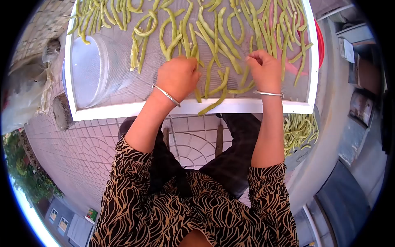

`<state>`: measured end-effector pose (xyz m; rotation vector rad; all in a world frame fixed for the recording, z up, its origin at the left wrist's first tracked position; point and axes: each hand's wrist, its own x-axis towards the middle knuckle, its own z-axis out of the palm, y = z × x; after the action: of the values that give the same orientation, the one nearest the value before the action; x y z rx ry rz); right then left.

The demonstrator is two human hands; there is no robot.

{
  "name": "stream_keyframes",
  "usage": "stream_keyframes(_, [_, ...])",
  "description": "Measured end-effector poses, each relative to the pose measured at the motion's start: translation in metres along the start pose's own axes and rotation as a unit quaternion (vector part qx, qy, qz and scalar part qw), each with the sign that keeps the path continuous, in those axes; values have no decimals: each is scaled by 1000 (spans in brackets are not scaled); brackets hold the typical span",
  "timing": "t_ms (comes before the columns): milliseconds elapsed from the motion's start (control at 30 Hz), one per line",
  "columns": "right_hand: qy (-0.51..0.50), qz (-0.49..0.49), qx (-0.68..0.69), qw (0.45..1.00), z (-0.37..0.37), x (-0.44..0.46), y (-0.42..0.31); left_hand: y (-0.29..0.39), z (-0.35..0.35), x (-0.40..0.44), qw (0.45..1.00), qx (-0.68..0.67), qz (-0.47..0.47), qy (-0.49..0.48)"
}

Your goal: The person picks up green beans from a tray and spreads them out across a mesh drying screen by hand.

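Long green beans [222, 31] lie spread on a white-framed mesh screen [127, 108] in front of me. My left hand [179, 76] is closed low over the middle of the mesh, with bean ends showing above and below its fingers; it seems to grip a green bean [198, 95], though the fingers hide most of the hold. My right hand [265, 72] is pinched at the right, its fingertips against a slim green bean [246, 74]. Between the hands several loose beans cross each other, and one bean [214, 105] hangs over the near frame edge.
A heap of green beans [300, 129] sits low at the right, below the screen's corner. Under the mesh at left shows a pale round basin [84, 68]; a red rim [319, 43] peeks out at right. My legs [238, 140] are below the near edge, over paving [86, 152].
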<state>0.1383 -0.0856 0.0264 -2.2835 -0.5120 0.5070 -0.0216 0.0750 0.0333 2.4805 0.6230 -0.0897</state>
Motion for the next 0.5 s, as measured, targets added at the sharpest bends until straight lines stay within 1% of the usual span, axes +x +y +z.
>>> stream_keyframes(100, [-1,-18,20,1000,7,1,-7,1,-1,3,997,48,-57,3])
stream_keyframes(200, [-13,-18,54,998,22,1,-11,4,6,6,994,78,-81,3])
stream_keyframes(300, [-37,-159,-28,986,37,-2,-24,6,8,11,992,68,-102,13])
stream_keyframes(333, [-35,-238,-80,967,42,-4,-28,8,9,13,991,61,-115,11])
stream_keyframes(400, [-22,-250,-141,958,52,-8,-36,9,9,14,989,48,-143,2])
stream_keyframes(433, [-17,-255,-171,952,55,-9,-37,4,13,14,991,34,-131,7])
stream_keyframes(500, [-7,-233,-137,963,58,-5,-36,-7,18,16,994,5,-106,18])
